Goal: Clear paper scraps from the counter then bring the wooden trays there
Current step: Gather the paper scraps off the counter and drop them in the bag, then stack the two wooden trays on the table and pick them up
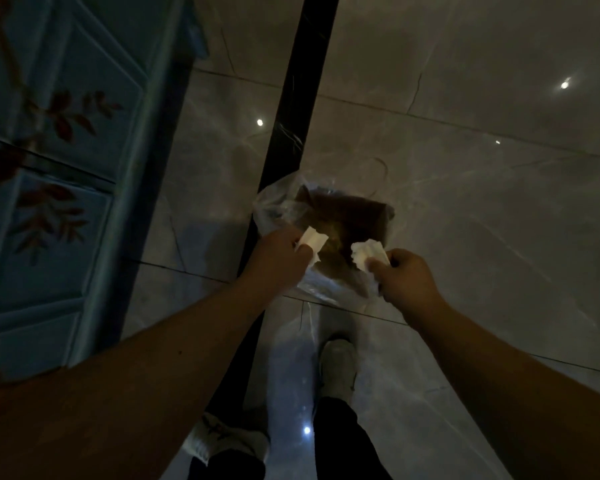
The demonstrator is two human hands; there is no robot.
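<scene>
I look down at a dim tiled floor. My left hand [280,254] grips a white paper scrap [312,241] and my right hand [407,277] grips a second crumpled white paper scrap [366,253]. Both hands hover over a brown open box [352,216] lined with a clear plastic bag [272,211] that stands on the floor. The scraps sit just above the near edge of the box opening. No wooden trays and no counter are in view.
A blue cabinet [59,161] with painted red leaves stands at the left. A black strip [297,109] runs across the glossy grey floor tiles [482,202]. My two shoes [338,367] are on the floor below the box.
</scene>
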